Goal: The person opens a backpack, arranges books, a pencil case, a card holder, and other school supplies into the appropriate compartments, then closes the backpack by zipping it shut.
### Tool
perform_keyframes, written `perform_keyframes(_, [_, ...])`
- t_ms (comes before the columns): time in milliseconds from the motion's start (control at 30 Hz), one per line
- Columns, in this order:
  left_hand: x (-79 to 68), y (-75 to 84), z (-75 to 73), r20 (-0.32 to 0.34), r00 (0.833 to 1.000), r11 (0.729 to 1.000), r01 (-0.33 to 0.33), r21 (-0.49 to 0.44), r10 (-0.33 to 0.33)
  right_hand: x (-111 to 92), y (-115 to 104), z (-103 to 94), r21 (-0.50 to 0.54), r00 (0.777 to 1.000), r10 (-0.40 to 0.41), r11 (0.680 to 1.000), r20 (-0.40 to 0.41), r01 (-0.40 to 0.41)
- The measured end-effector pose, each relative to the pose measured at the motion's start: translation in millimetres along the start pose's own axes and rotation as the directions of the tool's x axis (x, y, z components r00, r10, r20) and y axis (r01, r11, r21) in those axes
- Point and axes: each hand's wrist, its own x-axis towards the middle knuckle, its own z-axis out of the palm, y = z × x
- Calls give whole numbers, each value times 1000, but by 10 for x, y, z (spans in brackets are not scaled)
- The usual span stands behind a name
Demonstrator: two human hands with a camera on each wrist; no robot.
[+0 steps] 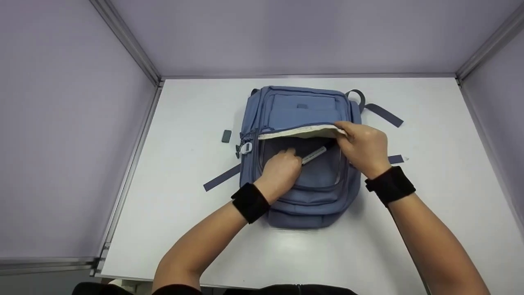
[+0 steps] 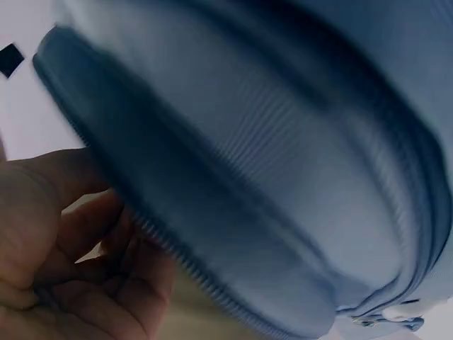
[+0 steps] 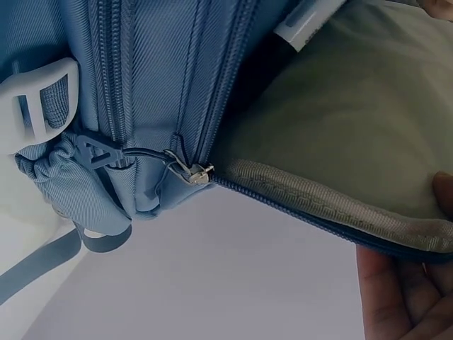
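A blue backpack (image 1: pixel 305 112) lies on the white table, its front pocket unzipped. My left hand (image 1: pixel 282 170) reaches into the pocket, fingers curled. It grips the lower end of a white marker pen (image 1: pixel 314 155) with a black cap, which slants up to the right. In the left wrist view this hand (image 2: pixel 78 241) has its fingertips hidden behind the zippered pocket edge (image 2: pixel 180 258). My right hand (image 1: pixel 366 145) pinches the pocket flap (image 1: pixel 303 132) at its right end and holds it up. The right wrist view shows the flap's beige lining (image 3: pixel 347 120) between thumb and fingers.
A small dark rectangular block (image 1: pixel 226 136) lies left of the backpack. Dark straps (image 1: pixel 221 178) spread out on both sides. A white buckle (image 1: pixel 246 148) hangs at the left side, and another buckle (image 3: pixel 39 106) shows in the right wrist view. Pale panels (image 1: pixel 307 37) surround the table.
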Motion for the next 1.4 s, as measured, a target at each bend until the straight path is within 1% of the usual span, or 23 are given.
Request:
perform_keyframes(133, [10,2,48,-16,1000,999,12,33,-11,-4,-9,-2,1,1000,-2,1000,0,2])
perform_keyframes(300, [3,-7,44,-41,999,999,16,50,-14,-2,-4,-1,9,1000,-3,1000,2,3])
perform_keyframes(467, [-37,-30,4,-34,999,999,24,29,-23,-5,3,-16,13,1000,2,1000,13,-2])
perform_keyframes(533, [-88,-53,-26,-41,999,1000,20,8,-20,-15,1,-23,14,1000,9,1000,16,-9])
perform_keyframes(600, [-159,-92,-69,-60,998,1000,1,-22,-3,-43,-2,-48,9,1000,20,1000,18,-20])
perform_keyframes(667, [-242,-177,-123,-96,995,999,-19,-51,14,-65,-4,-75,-3,999,26,1000,23,-26])
perform_keyframes(733, [-318,-323,-204,-137,990,997,-22,-78,11,-81,-7,-97,-8,999,30,1000,24,-30])
perform_keyframes(767, [-346,-418,-252,-157,988,996,-8,-90,-7,-86,-10,-107,-9,999,32,999,24,-32])
perform_keyframes(800, [-364,-526,-307,-169,985,995,20,-100,-37,-91,-12,-116,-10,999,33,999,22,-33])
perform_keyframes(867, [-368,-770,-415,-186,976,988,91,-121,-113,-100,-16,-133,-7,999,37,999,13,-37])
perform_keyframes(933, [-337,-1028,-505,-166,962,971,192,-146,-215,-111,-18,-151,-7,999,41,999,7,-41])
perform_keyframes(1000, [-293,-1269,-544,-125,941,942,294,-161,-315,-126,-20,-166,-9,999,45,999,4,-45])
perform_keyframes(1033, [-273,-1375,-540,-102,929,927,335,-170,-355,-133,-23,-173,-10,999,48,999,3,-48])
perform_keyframes(1100, [-237,-1556,-482,-42,904,892,411,-187,-426,-150,-29,-183,-13,999,50,999,4,-50])
perform_keyframes(1167, [-210,-1696,-359,14,881,863,467,-191,-474,-165,-39,-188,-17,999,52,999,6,-52])
perform_keyframes(1267, [-205,-1867,-119,86,843,825,537,-175,-531,-174,-69,-172,-13,999,47,999,8,-47])
perform_keyframes(1333, [-224,-1956,42,116,813,797,583,-156,-571,-175,-97,-158,-9,999,42,999,12,-42])
perform_keyframes(1400, [-253,-2017,173,138,777,762,630,-150,-614,-178,-128,-147,-6,999,32,999,22,-32])
